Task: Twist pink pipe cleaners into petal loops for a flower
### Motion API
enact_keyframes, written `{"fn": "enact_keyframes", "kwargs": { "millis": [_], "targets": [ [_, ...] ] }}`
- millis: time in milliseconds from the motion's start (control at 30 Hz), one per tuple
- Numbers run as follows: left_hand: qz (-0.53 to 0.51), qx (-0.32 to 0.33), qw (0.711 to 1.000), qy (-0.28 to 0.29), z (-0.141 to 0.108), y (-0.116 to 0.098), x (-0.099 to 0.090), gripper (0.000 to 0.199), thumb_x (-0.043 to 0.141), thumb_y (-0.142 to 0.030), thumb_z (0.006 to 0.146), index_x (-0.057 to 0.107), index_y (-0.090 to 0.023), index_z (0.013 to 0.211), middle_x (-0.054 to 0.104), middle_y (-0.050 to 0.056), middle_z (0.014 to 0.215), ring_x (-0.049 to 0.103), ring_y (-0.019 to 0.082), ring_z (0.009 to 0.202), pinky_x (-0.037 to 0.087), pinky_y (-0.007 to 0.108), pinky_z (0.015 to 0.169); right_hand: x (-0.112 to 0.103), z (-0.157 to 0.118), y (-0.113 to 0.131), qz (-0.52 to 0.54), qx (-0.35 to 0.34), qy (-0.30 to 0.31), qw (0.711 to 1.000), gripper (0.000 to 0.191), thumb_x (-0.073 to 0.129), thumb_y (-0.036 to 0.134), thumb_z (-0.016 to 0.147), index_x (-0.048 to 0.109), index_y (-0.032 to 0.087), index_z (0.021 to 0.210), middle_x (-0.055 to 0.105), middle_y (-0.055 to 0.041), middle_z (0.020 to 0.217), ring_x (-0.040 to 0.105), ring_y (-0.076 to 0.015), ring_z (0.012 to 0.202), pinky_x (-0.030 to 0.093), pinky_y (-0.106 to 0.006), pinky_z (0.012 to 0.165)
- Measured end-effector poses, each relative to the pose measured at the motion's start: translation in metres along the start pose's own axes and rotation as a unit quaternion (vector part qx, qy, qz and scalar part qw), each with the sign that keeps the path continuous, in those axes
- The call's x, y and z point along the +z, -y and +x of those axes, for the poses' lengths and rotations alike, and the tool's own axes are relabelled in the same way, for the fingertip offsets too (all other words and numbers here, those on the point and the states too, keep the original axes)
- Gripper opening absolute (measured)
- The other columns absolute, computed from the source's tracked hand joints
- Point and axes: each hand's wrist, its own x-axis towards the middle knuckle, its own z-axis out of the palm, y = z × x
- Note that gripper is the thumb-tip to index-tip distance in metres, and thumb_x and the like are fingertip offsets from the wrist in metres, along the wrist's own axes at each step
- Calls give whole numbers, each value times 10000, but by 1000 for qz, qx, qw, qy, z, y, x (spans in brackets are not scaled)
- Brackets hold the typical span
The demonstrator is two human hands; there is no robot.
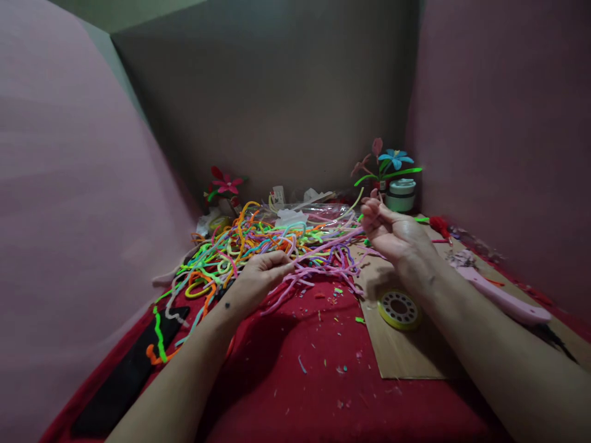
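Observation:
My left hand (268, 269) is closed in a pinch at the front of a tangled heap of coloured pipe cleaners (244, 237). A pink pipe cleaner (330, 247) runs from its fingertips up toward my right hand (390, 229). Raised above the cardboard (392, 360), that right hand has curled fingers with the tips drawn together. Whatever is between them is too small to make out. More pink and purple pipe cleaners lie between the hands on the red cloth (295, 394).
A yellow-rimmed tape roll (399, 309) and a pink-handled tool (505, 295) rest on the cardboard. A black flat object (129, 375) lies left. Behind stand a blue flower (396, 159), a mint container (401, 195) and a pink flower (227, 183). Walls close in both sides.

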Motion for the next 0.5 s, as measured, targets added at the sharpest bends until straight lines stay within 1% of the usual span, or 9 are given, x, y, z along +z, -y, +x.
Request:
{"fn": "enact_keyframes", "kwargs": {
  "millis": [33, 100, 133, 200, 233, 300, 367, 433, 500],
  "targets": [
    [-27, -13, 1000, -6, 0, 0, 0, 228, 541, -353, 755, 523, -152, 651, 359, -58, 537, 257, 60, 473, 192, 195, 435, 0, -1, -6, -3, -16, 27, 999, 166, 416, 84, 865, 546, 187, 874, 622, -5, 692, 604, -100, 621, 510, -218, 588],
    [-76, -25, 997, -8, 0, 0, 0, 237, 554, -367, 756, 513, -154, 661, 338, -67, 519, 231, 54, 452, 164, 195, 421, 0, -5, -19, -28, -1, 86, 996, 87, 479, 188, 858, 550, 192, 908, 658, -44, 821, 635, -144, 781, 522, -287, 720],
    [-97, -28, 995, -4, 0, 0, 1, 242, 558, -368, 756, 501, -155, 656, 327, -71, 512, 221, 51, 445, 157, 194, 418, 0, -9, -27, -41, 16, 107, 993, 92, 498, 215, 849, 555, 190, 917, 665, -59, 864, 636, -159, 838, 514, -310, 763],
    [-122, -35, 992, 8, -1, -2, 3, 246, 559, -361, 757, 486, -154, 646, 318, -74, 502, 212, 48, 438, 148, 192, 414, -1, -17, -41, -73, 59, 140, 986, 102, 506, 184, 837, 570, 185, 917, 673, -65, 891, 630, -161, 894, 492, -326, 822],
    [-123, -41, 991, 13, -2, -3, 5, 243, 558, -353, 757, 483, -153, 641, 319, -74, 500, 214, 47, 438, 147, 190, 413, -2, -21, -47, -81, 62, 158, 982, 120, 493, 160, 837, 579, 180, 919, 676, -63, 895, 626, -155, 912, 479, -326, 849],
    [-110, -54, 992, 24, -4, -5, 7, 232, 554, -336, 757, 486, -152, 634, 327, -72, 499, 227, 48, 438, 155, 187, 412, -1, -29, -56, -91, 60, 193, 975, 151, 467, 115, 831, 598, 171, 882, 683, -52, 857, 633, -142, 887, 463, -321, 876],
    [-86, -59, 994, 34, -5, -6, 9, 220, 550, -330, 755, 506, -150, 636, 345, -67, 509, 247, 51, 443, 174, 184, 413, -1, -33, -60, -94, 50, 197, 975, 175, 437, 136, 852, 610, 160, 834, 684, -55, 828, 639, -138, 844, 465, -322, 872],
    [-62, -49, 996, 44, -5, -7, 8, 215, 545, -331, 754, 533, -148, 643, 367, -61, 523, 268, 55, 455, 198, 184, 420, -2, -33, -60, -95, 53, 181, 977, 200, 421, 160, 866, 609, 158, 800, 682, -53, 786, 642, -135, 776, 483, -324, 827],
    [-31, -28, 998, 56, -4, -7, 4, 219, 544, -332, 751, 559, -144, 640, 385, -54, 536, 295, 61, 473, 228, 187, 437, -4, -31, -59, -104, 63, 154, 981, 187, 432, 162, 860, 605, 156, 789, 668, -40, 706, 631, -126, 678, 499, -307, 749]
  ]
}}
